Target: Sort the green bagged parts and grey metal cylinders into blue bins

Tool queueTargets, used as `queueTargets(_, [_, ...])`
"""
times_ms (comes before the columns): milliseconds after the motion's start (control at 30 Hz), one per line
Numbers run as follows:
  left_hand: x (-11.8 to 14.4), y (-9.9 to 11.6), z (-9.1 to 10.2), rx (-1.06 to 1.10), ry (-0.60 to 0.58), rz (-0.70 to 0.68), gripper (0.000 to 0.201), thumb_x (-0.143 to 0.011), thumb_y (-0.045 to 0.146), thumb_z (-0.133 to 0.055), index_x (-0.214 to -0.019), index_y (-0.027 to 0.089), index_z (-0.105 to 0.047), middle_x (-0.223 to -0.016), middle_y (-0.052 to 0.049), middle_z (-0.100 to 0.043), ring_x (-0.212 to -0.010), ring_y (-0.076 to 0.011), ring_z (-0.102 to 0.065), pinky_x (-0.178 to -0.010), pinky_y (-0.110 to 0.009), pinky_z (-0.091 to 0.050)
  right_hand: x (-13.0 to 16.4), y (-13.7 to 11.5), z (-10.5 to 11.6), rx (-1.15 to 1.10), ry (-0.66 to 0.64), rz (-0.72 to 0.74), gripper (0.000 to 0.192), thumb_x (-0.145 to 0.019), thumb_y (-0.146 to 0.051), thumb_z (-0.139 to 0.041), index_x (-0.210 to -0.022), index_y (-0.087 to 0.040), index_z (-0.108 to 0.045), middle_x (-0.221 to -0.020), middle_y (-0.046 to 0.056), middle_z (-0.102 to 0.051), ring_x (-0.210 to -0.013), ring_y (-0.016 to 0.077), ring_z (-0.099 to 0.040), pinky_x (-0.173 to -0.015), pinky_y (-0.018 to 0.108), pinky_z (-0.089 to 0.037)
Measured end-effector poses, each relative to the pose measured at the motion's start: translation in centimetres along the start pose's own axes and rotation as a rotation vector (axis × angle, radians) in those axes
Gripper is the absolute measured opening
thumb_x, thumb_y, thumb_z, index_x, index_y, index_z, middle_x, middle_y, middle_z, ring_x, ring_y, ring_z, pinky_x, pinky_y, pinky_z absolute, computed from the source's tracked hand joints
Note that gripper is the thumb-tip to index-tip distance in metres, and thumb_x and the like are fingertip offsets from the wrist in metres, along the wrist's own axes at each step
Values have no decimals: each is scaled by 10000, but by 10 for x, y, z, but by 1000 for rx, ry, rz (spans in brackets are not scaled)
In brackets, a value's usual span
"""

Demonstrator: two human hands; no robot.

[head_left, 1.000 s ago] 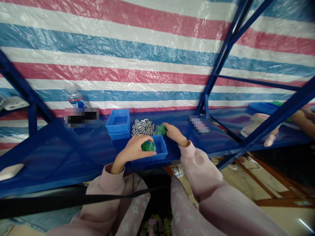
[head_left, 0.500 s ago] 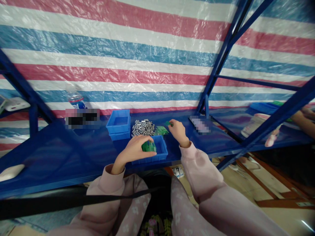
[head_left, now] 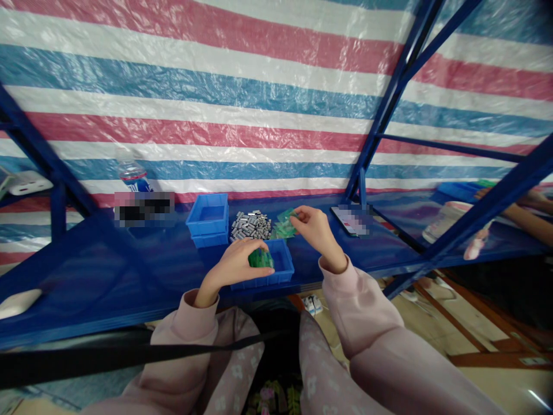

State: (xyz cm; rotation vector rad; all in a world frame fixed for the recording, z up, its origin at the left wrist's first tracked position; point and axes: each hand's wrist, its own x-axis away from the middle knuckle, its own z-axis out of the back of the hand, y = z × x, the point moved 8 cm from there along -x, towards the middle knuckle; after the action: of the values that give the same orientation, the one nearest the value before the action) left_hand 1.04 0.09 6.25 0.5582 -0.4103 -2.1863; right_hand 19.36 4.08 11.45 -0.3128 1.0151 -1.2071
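My left hand (head_left: 237, 264) is closed around a stack of green pieces (head_left: 261, 259) over a small blue bin (head_left: 283, 265) at the front of the blue shelf. My right hand (head_left: 315, 227) is lifted just behind that bin and pinches one thin green piece (head_left: 287, 217) between thumb and fingers. Below it lies a small heap of green pieces (head_left: 283, 230) on the shelf. A pile of small grey metal parts (head_left: 250, 224) sits left of that heap.
A second blue bin (head_left: 208, 218) stands behind the left hand, a water bottle (head_left: 132, 173) further left. A flat card (head_left: 349, 220) lies right of my right hand. Blue frame struts (head_left: 389, 109) cross the right side; another person's arm (head_left: 527, 216) reaches in at far right.
My right hand has risen from the green heap with one green piece pinched in its fingers. My left hand has stayed over the bin.
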Motion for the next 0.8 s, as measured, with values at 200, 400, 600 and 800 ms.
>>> queueTargets(200, [0, -3, 0, 5, 13, 9, 504, -727, 639, -659, -1048, 251, -634, -986, -20, -665, -937, -228, -595, -864, -342, -407, 26, -25, -22, 200, -283, 36, 183, -769, -200, -589, -936, -190, -662, -588, -41, -585, -539, 118, -522, -528, 220, -318])
queueTargets(400, [-1, -1, -1, -24, 12, -18, 527, -742, 638, -649, -1057, 216, -618, -961, -32, -666, -915, -236, -604, -828, -346, -417, 46, -31, -47, 332, -509, 107, 386, -772, -125, -567, -1153, -182, -598, -663, -12, -619, -632, 151, -562, -558, 225, -296])
queueTargets(600, [-1, -1, -1, -28, 16, -23, 540, -744, 641, -646, -1073, 215, -615, -980, -38, -674, -922, -244, -613, -840, -355, -422, 53, -36, -61, 224, -597, 170, 420, -794, -27, -473, -1197, -116, -549, -599, -32, -568, -555, 136, -517, -594, 239, -340])
queueTargets(800, [-1, -1, -1, -23, 10, -15, 531, -746, 623, -656, -1087, 219, -605, -1032, -42, -674, -958, -253, -615, -852, -364, -425, 55, -35, -69, 145, -616, 193, 502, -801, -1, -447, -1293, -89, -478, -626, -19, -587, -569, 144, -535, -607, 247, -382])
